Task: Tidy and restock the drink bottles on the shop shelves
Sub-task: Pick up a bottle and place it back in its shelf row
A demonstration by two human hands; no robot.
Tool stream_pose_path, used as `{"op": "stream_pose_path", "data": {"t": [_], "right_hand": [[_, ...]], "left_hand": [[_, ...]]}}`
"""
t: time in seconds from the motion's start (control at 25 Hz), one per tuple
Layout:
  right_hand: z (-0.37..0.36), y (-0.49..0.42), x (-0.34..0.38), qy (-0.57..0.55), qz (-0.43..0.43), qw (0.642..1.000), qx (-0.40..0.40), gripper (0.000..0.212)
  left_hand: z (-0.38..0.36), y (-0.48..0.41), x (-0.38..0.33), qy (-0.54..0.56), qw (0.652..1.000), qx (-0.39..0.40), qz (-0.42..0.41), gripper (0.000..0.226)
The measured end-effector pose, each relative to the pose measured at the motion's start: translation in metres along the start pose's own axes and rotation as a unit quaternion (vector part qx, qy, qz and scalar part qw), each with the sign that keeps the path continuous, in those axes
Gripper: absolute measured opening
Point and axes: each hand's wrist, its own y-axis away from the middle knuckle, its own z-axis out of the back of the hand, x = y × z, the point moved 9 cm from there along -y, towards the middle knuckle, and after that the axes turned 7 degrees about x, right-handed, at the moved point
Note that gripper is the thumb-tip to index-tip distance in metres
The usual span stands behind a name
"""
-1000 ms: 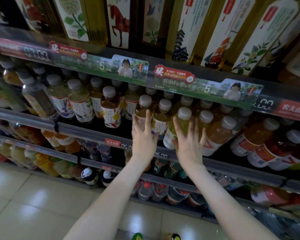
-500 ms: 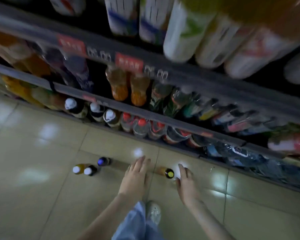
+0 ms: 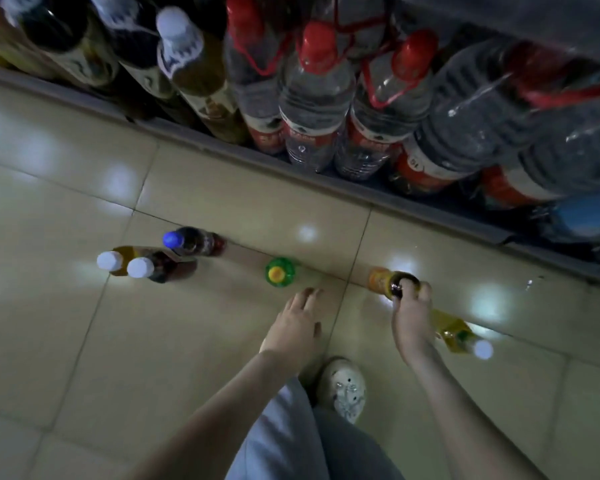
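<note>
Shelf bottles (image 3: 312,98) have unreadably blurred labels.

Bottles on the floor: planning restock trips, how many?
6: at left, two white-capped and one blue-capped; a green one mid-floor; an orange one in the right hand; a yellow one beside that wrist. Legs may hide more.

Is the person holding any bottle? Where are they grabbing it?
The right hand grips the orange bottle by its dark cap end. The left hand holds nothing.

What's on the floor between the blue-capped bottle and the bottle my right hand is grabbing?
A green bottle with a yellow cap stands there, alone, as the head view shows.
</note>
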Motion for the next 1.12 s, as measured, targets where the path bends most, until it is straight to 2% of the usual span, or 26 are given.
{"op": "stream_pose_path", "data": {"t": [0.12,0.24,0.36,0.44,0.52,0.6,0.68,0.76,0.84,1.0,1.12], "right_hand": [[0.018,-0.001,-0.005,0.0,-0.03,0.999,0.012,0.027],[0.068,0.048,0.019,-0.012,0.015,0.999,0.037,0.02],[0.181,0.134,0.06,-0.08,0.087,0.993,0.003,0.02],[0.278,0.197,0.087,-0.161,0.128,0.978,-0.021,0.02],[0.376,0.264,0.118,-0.215,0.165,0.962,-0.031,0.022],[0.462,0.324,0.142,-0.29,0.192,0.936,-0.058,0.026],[0.533,0.371,0.155,-0.403,0.195,0.888,-0.106,0.034],[0.583,0.412,0.161,-0.487,0.19,0.841,-0.141,0.049],[0.606,0.436,0.17,-0.536,0.19,0.811,-0.137,0.059],[0.619,0.473,0.203,-0.574,0.205,0.79,-0.063,0.046],[0.647,0.499,0.213,-0.622,0.235,0.745,-0.061,0.037]], "left_hand": [[0.013,0.006,-0.013,0.019,1.0,-0.014,-0.002,0.062],[0.057,0.042,-0.063,0.018,0.999,-0.039,-0.028,0.059],[0.103,0.093,-0.134,-0.008,0.995,0.005,-0.098,0.064],[0.127,0.135,-0.188,-0.06,0.985,0.067,-0.146,0.077],[0.167,0.186,-0.246,-0.077,0.977,0.084,-0.179,0.086],[0.229,0.236,-0.305,-0.062,0.978,0.027,-0.198,0.078],[0.291,0.29,-0.366,-0.085,0.963,-0.043,-0.251,0.068],[0.336,0.346,-0.417,-0.114,0.946,-0.069,-0.295,0.062],[0.368,0.389,-0.452,-0.103,0.944,-0.067,-0.306,0.059],[0.412,0.456,-0.503,-0.037,0.936,-0.06,-0.344,0.068],[0.431,0.493,-0.534,-0.07,0.923,-0.088,-0.368,0.043]]}}
